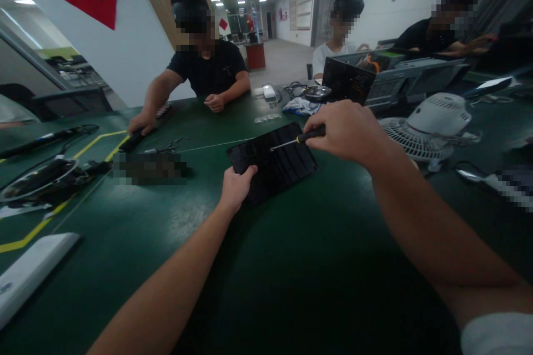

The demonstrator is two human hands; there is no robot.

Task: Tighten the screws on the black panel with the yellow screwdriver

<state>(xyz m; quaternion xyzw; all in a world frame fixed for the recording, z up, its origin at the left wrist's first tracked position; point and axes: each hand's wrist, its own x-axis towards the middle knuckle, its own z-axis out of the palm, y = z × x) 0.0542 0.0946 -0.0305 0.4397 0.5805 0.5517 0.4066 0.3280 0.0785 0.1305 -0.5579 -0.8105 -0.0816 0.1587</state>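
Note:
My left hand grips the near left edge of a flat black rectangular panel, its thumb pressed on the top face. The panel has raised ribs and tilts over the green table. In my right hand is a screwdriver with a dark handle and a yellow collar. Its thin metal shaft points left, and the tip rests at or just above the panel's middle. Whether a screw sits under the tip is too small to tell.
A white fan and an open computer case stand at the right. At the left lie a white box-like object and a round black device. Across the table a person in black reaches to a dark object; two other people sit farther right.

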